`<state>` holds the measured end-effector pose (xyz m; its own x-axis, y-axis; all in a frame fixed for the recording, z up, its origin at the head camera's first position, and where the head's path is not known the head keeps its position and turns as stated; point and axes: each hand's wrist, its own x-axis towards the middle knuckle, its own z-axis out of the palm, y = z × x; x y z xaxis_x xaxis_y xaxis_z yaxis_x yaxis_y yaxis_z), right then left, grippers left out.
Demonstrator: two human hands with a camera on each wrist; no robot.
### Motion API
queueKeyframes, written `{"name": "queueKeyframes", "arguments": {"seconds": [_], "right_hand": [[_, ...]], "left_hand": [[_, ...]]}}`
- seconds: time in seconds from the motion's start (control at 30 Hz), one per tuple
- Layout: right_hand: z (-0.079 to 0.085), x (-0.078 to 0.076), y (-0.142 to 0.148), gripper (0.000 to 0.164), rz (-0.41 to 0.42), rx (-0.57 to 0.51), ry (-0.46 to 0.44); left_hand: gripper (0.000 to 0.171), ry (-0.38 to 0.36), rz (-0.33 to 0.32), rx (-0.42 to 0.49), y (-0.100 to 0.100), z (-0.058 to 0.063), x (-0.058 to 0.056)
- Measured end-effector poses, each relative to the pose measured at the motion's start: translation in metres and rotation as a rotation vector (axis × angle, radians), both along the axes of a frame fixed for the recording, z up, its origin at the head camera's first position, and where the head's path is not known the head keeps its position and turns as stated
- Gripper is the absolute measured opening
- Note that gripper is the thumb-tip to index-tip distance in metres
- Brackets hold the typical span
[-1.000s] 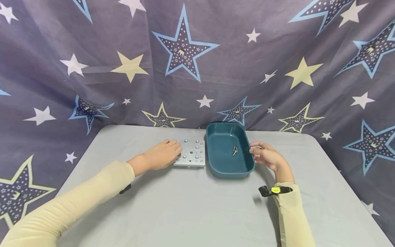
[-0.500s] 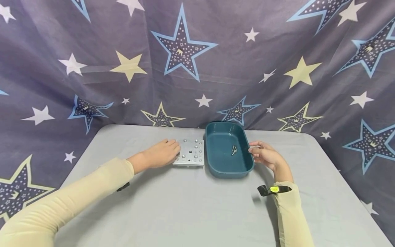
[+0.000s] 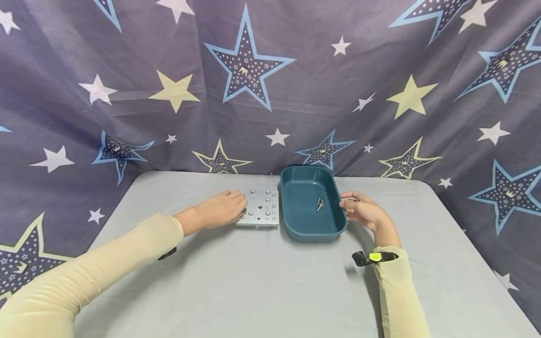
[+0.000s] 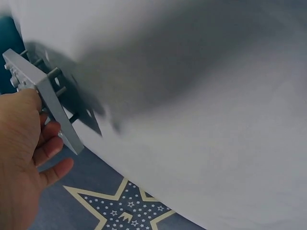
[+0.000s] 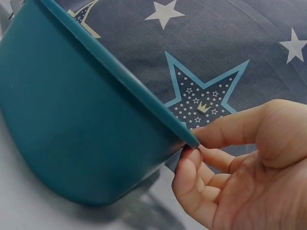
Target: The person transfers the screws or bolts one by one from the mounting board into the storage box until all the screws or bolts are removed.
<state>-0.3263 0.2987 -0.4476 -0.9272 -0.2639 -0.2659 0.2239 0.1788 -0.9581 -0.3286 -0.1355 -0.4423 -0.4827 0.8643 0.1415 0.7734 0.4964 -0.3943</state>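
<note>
In the head view, a silver metal plate [image 3: 264, 206] with bolts and holes sits level left of a teal plastic tub [image 3: 313, 233]. My left hand [image 3: 224, 209] grips the plate's left edge. Bolt shanks stick out from the plate's underside in the left wrist view, with my left hand's fingers [image 4: 48, 139] curled by its edge. On the tub's right side, my right hand [image 3: 365, 211] pinches the rim. The right wrist view shows thumb and fingers meeting on the tub's rim [image 5: 144, 93]. Several small screws [image 3: 320, 203] lie loose on the tub's floor.
A grey cloth-covered table [image 3: 270, 286] bears the plate and tub near its far edge. Behind it hangs a dark curtain [image 3: 296, 117] printed with stars. A black strap [image 3: 384, 257] with a yellow-green tag circles the right wrist.
</note>
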Motion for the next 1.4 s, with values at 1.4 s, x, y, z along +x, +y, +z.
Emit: {"name": "queueKeyframes", "arguments": {"seconds": [1.4], "right_hand": [[0.0005, 0.0, -0.0004, 0.041, -0.006, -0.008, -0.003]], "left_hand": [[0.022, 0.03, 0.021, 0.034, -0.0012, -0.0088, -0.0098]]}}
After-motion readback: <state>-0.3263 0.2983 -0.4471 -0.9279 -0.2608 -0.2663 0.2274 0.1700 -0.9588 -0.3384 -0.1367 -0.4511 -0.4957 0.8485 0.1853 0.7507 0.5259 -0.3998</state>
